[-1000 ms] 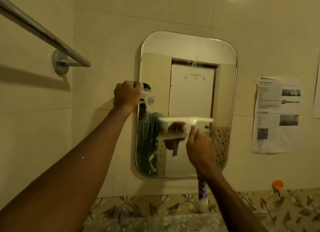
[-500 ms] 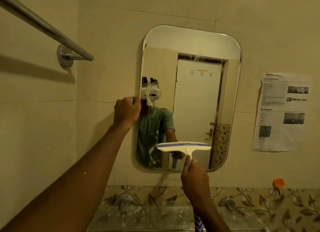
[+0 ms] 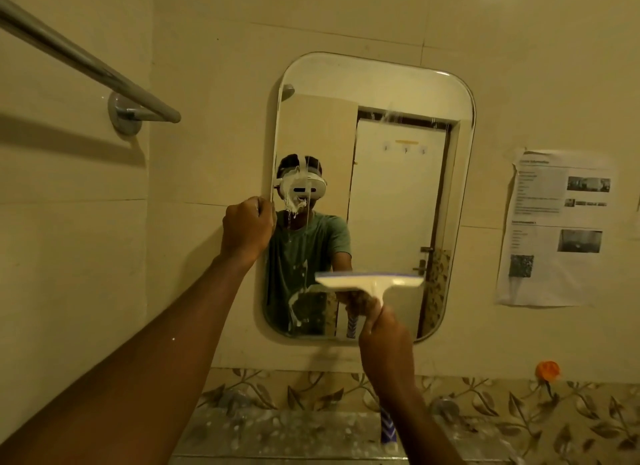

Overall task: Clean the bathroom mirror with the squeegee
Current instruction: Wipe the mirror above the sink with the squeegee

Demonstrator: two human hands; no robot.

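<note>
While the right hand [image 3: 382,340] is closed around the handle of the squeegee [image 3: 370,284], the tool's blade lies level against the lower part of the mirror [image 3: 398,93]. Its left hand [image 3: 246,227] is curled shut on the mirror's left edge (fingers wrapped round the rim). White foam streaks [image 3: 294,201] run down the glass's left side. A towel rail [image 3: 86,62] hangs upper left; a printed sheet [image 3: 557,229] is stuck on the right.

1. The white printed paper sheet [image 3: 554,227] taped to the beige tiled wall right of the mirror carries lines of print and small dark photos, but all of it is too blurred to read.
2. No other writing, brand or number shows.
</note>
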